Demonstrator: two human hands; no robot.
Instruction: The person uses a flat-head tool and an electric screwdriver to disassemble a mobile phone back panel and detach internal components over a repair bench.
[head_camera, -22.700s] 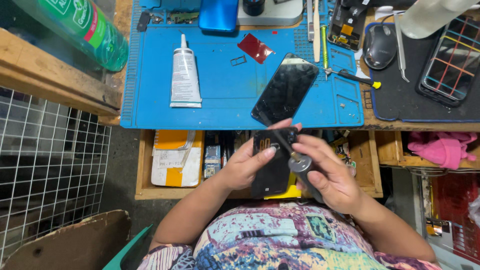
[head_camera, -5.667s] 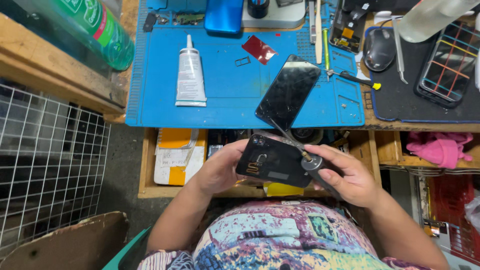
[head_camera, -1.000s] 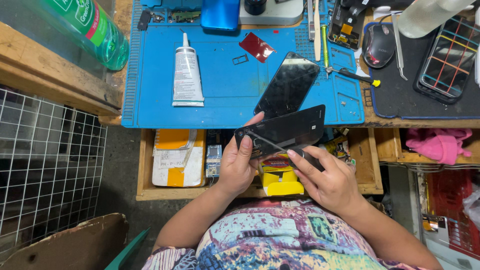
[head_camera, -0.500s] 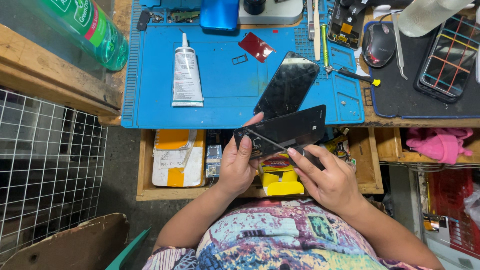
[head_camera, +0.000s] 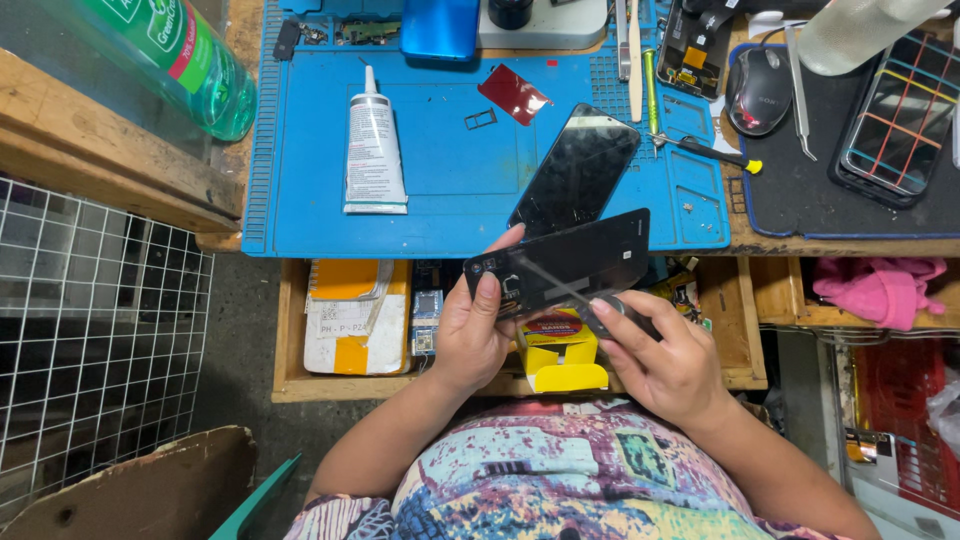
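Standing right behind this bench: the left hand (head_camera: 472, 335) is wrapped around the left end of a black phone body (head_camera: 560, 263), thumb pressed on its face, holding it level over the open drawer (head_camera: 290, 330) around the middle of the frame. The right hand (head_camera: 665, 355) is closed on a screwdriver (head_camera: 585, 300), thin shaft angled up-left with the tip touching the phone. Just above the phone, a separate black screen panel (head_camera: 577, 170) lies tilted on the blue work mat (head_camera: 450, 150), with a white glue tube (head_camera: 373, 150) further left and a small red card (head_camera: 513, 93) up top. Green bottle (head_camera: 180, 60) sits upper left, a mouse (head_camera: 757, 88) upper right, pink cloth (head_camera: 880, 285) on the right-hand shelf, yellow box (head_camera: 563, 360) in the drawer below the hands.
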